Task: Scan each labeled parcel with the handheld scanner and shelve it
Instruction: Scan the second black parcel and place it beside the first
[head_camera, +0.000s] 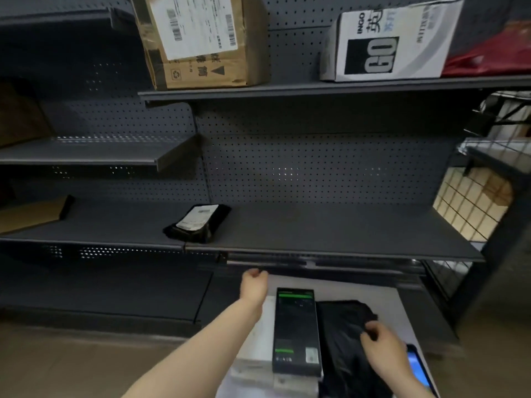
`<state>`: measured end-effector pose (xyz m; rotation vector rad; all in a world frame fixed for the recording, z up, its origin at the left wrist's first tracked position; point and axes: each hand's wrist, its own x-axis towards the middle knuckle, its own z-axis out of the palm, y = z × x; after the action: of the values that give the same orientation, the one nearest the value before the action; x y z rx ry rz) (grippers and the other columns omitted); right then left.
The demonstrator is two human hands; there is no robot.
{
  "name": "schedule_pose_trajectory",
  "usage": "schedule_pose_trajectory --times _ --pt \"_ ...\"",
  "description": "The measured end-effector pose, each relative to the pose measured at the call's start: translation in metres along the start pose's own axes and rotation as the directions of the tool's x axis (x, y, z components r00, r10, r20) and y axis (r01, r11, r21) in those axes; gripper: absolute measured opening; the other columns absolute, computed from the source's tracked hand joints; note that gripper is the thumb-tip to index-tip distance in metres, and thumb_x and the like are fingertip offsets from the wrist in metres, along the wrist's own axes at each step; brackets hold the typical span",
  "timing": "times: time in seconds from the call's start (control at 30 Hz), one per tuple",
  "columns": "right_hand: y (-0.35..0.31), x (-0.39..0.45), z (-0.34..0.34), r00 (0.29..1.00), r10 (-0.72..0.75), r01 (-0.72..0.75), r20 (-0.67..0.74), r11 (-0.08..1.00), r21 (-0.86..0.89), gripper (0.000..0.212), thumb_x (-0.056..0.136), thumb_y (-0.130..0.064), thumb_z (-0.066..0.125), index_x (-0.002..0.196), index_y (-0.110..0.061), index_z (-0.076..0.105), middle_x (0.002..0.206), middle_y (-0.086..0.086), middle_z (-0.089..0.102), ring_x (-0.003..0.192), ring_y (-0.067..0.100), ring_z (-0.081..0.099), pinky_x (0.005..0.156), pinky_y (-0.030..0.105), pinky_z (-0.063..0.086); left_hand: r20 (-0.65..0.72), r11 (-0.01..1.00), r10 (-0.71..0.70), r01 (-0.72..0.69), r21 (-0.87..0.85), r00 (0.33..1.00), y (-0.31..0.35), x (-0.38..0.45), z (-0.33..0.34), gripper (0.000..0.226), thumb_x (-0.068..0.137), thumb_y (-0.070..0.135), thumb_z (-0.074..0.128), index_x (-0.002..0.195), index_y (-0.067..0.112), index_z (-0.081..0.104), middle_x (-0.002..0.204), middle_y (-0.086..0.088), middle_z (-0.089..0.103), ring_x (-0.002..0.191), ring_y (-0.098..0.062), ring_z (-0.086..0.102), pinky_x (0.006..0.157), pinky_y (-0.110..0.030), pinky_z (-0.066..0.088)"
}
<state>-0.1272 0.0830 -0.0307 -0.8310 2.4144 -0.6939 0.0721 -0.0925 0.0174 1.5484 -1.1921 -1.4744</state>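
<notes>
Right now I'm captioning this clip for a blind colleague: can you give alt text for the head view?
A person's right hand grips a black plastic parcel on a white surface beside a long black box, while the left hand reaches with curled fingers toward dark grey shelving. A black labeled parcel lies on the middle shelf; a cardboard box and a white carton sit higher.

Wrapped parcel [198,224] lies on shelf [330,234], left of centre.

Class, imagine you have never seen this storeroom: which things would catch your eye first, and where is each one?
Likely first is the brown cardboard box with its white label, on the top shelf beside a white box printed "GO". Next, a black bagged parcel lies alone on the middle shelf. Lowest, the right hand grips a black bag beside a long dark box.
</notes>
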Motion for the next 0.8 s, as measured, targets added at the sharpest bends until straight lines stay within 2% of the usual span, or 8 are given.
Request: schedule_pose_trajectory --times 0.1,0.2,0.3,0.43,0.5,0.57,0.67,0.8 --pt "0.02 -0.002 0.002 0.996 0.086 -0.084 0.019 0.994 -0.071 0.046 0.089 -0.028 0.056 0.13 -0.009 0.05 0.128 0.018 0.054 0.119 0.036 0.051 0.095 0.037 0.043 0.151 0.997 -0.065 0.069 -0.027 0.986 -0.034 -0.028 0.026 0.028 0.096 0.016 0.048 0.121 0.006 0.054 0.108 -0.016 0.061 0.102 -0.029 0.059 0.097 -0.035 0.044" --pt "0.028 -0.001 0.009 0.988 0.129 -0.124 0.086 0.99 -0.062 0.044 0.09 -0.028 0.054 0.124 0.0 0.051 0.125 0.023 0.056 0.116 0.038 0.054 0.093 0.037 0.046 0.258 0.995 -0.093 0.102 -0.02 0.962 -0.054 -0.048 0.039 0.023 0.095 0.015 0.048 0.118 0.011 0.053 0.1 -0.007 0.062 0.096 -0.02 0.058 0.09 -0.031 0.048" --pt "0.031 -0.003 0.013 0.987 0.125 -0.122 0.104 0.992 -0.033 0.037 0.094 -0.025 0.052 0.116 0.005 0.054 0.119 0.022 0.061 0.112 0.036 0.057 0.081 0.032 0.043 0.298 0.992 -0.123 0.108 0.064 0.947 -0.066 -0.059 0.044 0.03 0.093 0.018 0.052 0.122 0.014 0.056 0.116 -0.005 0.063 0.106 -0.016 0.058 0.085 -0.025 0.044" --pt "0.029 -0.008 0.015 0.996 0.085 -0.086 0.006 0.993 0.077 0.016 0.092 -0.019 0.057 0.083 -0.005 0.054 0.091 0.016 0.062 0.085 0.031 0.057 0.067 0.03 0.037 0.264 0.99 -0.137 0.125 0.062 0.955 -0.069 -0.067 0.042 0.032 0.093 0.019 0.053 0.125 0.011 0.057 0.116 -0.003 0.064 0.097 -0.01 0.059 0.068 -0.019 0.042" --pt "0.028 -0.008 0.016 0.995 0.083 -0.072 -0.057 0.983 0.17 0.025 0.09 -0.018 0.059 0.067 -0.011 0.051 0.079 0.014 0.061 0.072 0.029 0.052 0.064 0.033 0.039 0.265 0.992 -0.121 0.105 0.074 0.957 -0.065 -0.072 0.043 0.028 0.095 0.018 0.052 0.122 0.013 0.057 0.108 0.001 0.064 0.088 -0.005 0.057 0.064 -0.017 0.041" --pt "0.018 -0.009 0.011 0.99 0.101 -0.067 -0.093 0.945 0.321 0.032 0.089 -0.018 0.059 0.06 -0.013 0.045 0.066 0.009 0.053 0.062 0.026 0.046 0.059 0.033 0.036 0.265 0.992 -0.06 0.028 0.125 0.962 -0.063 -0.076 0.046 0.027 0.095 0.017 0.052 0.122 0.015 0.058 0.111 0.001 0.063 0.093 -0.007 0.058 0.076 -0.018 0.043" --pt "-0.003 -0.012 0.001 0.987 0.142 -0.078 -0.073 0.828 0.555 0.022 0.093 -0.021 0.055 0.074 -0.012 0.053 0.067 0.007 0.053 0.06 0.021 0.045 0.057 0.032 0.035 0.329 0.974 0.105 -0.163 0.155 0.939 -0.058 -0.083 0.053 0.026 0.096 0.008 0.048 0.114 0.019 0.062 0.114 0.003 0.067 0.103 -0.008 0.061 0.083 -0.012 0.046" --pt "-0.027 -0.023 -0.009 0.981 0.019 0.103 -0.192 0.788 0.607 0.015 0.092 -0.018 0.056 0.081 -0.008 0.057 0.07 0.003 0.055 0.064 0.018 0.049 0.055 0.028 0.038 0.453 0.968 0.116 -0.203 0.146 0.884 -0.053 -0.093 0.067 0.031 0.096 0.027 0.053 0.127 0.027 0.055 0.125 0.008 0.061 0.111 -0.008 0.058 0.101 -0.028 0.047"
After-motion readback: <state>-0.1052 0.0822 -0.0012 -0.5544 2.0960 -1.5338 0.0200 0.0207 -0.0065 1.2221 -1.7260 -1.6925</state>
